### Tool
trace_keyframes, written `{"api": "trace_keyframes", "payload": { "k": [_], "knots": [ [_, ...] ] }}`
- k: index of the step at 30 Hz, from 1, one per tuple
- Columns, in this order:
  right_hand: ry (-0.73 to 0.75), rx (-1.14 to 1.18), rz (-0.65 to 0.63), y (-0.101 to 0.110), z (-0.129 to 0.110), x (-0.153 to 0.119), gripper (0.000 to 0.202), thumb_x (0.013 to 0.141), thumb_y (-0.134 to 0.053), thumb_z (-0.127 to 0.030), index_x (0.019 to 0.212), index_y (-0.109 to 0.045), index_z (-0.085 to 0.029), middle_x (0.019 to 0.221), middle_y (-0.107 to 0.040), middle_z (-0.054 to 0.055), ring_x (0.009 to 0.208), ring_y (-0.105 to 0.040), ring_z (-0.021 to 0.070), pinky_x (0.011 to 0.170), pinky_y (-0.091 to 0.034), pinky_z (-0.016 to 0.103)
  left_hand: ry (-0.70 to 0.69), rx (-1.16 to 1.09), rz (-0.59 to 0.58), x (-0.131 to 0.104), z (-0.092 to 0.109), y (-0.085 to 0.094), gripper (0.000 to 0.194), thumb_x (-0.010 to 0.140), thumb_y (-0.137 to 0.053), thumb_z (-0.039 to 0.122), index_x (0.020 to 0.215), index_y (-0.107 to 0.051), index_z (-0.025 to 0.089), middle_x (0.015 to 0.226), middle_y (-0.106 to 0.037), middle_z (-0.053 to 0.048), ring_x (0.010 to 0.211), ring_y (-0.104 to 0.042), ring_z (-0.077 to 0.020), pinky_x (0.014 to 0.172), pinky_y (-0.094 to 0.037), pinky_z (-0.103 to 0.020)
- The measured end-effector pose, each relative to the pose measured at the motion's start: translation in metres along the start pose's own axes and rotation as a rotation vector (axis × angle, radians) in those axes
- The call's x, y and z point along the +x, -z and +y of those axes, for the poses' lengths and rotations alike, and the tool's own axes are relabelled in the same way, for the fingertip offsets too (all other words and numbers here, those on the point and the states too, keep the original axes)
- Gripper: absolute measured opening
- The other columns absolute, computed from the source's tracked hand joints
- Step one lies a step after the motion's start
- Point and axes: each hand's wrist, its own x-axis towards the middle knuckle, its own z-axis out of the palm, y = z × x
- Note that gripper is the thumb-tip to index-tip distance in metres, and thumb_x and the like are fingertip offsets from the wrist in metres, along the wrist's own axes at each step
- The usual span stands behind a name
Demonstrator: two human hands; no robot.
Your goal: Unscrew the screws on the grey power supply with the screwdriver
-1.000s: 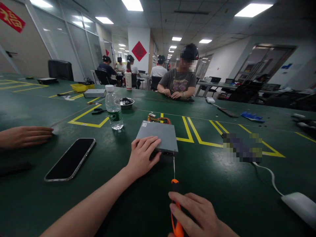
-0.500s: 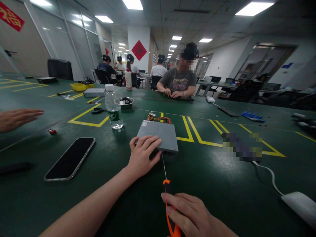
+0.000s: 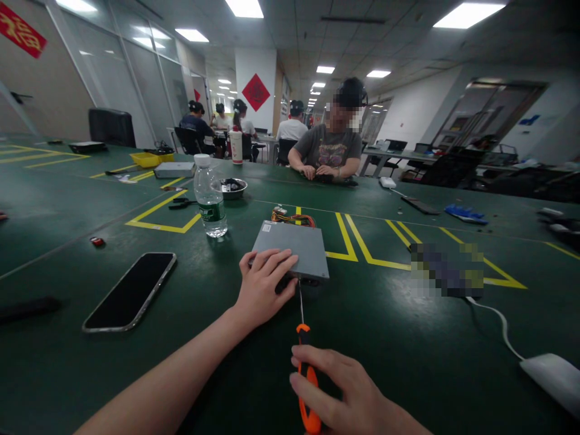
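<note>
A grey metal computer power supply [image 3: 299, 241] lies on the green table, its bundle of coloured cables [image 3: 294, 217] at the far side. My left hand [image 3: 267, 281] grips its near left corner, fingers across the top and thumb at the front face. In my right hand [image 3: 338, 386] is an orange and black screwdriver [image 3: 309, 386], held between thumb and fingers at the handle. The shaft points away from me, and its tip meets the front face beside my left thumb. Whatever sits under the tip is too small to make out.
A phone [image 3: 131, 293] lies to the left, with a water bottle [image 3: 211, 205] and a metal bowl [image 3: 233, 188] behind. On the right are a white mouse-shaped object [image 3: 553, 377] with a cable and a blue glove-like item [image 3: 464, 214]. A person [image 3: 328, 142] sits opposite.
My right hand and the screwdriver handle have shifted slightly left and the fingers have changed their hold. The other person's hand at the left has almost left the view. My left hand stays put.
</note>
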Motion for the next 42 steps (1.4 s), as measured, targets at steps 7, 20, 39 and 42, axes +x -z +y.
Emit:
{"api": "trace_keyframes", "payload": {
  "k": [7,20,39,42],
  "knots": [
    [0.047,0.003,0.129,-0.014,-0.004,0.002,0.025,0.096,-0.040,-0.029,0.088,-0.059,-0.013,0.096,-0.067,0.014,0.072,-0.065,0.0129,0.067,-0.053,0.022,-0.002,-0.008,0.011,0.000,0.000,-0.001,0.033,0.084,-0.051,0.034,0.118,-0.053,0.029,0.123,-0.059,0.000,0.115,-0.048,-0.0223,0.100,-0.019,-0.045],
    [0.083,0.013,0.134,-0.023,-0.004,0.002,0.011,0.090,-0.046,-0.013,0.093,-0.057,-0.014,0.096,-0.067,0.011,0.068,-0.064,0.0099,0.068,-0.050,0.021,-0.022,-0.018,0.007,0.001,0.000,-0.001,0.034,0.085,-0.051,0.032,0.118,-0.053,0.027,0.122,-0.060,-0.003,0.113,-0.050,-0.0217,0.102,-0.016,-0.045],
    [0.036,0.045,0.094,-0.018,-0.002,-0.004,0.025,0.094,-0.043,-0.034,0.090,-0.055,-0.013,0.098,-0.065,0.012,0.073,-0.064,0.0130,0.069,-0.052,0.023,0.005,-0.001,-0.007,0.000,0.002,0.000,0.033,0.084,-0.051,0.033,0.117,-0.053,0.027,0.123,-0.058,-0.001,0.113,-0.049,-0.0218,0.091,-0.025,-0.041],
    [0.046,0.005,-0.033,-0.015,-0.004,0.001,0.028,0.095,-0.039,-0.038,0.106,-0.054,-0.017,0.101,-0.064,0.012,0.079,-0.064,0.0145,0.065,-0.052,0.022,0.002,0.000,-0.004,0.000,0.002,0.000,0.034,0.084,-0.052,0.032,0.117,-0.053,0.027,0.123,-0.059,-0.001,0.113,-0.049,-0.0222,0.091,-0.025,-0.041]
  ]
}}
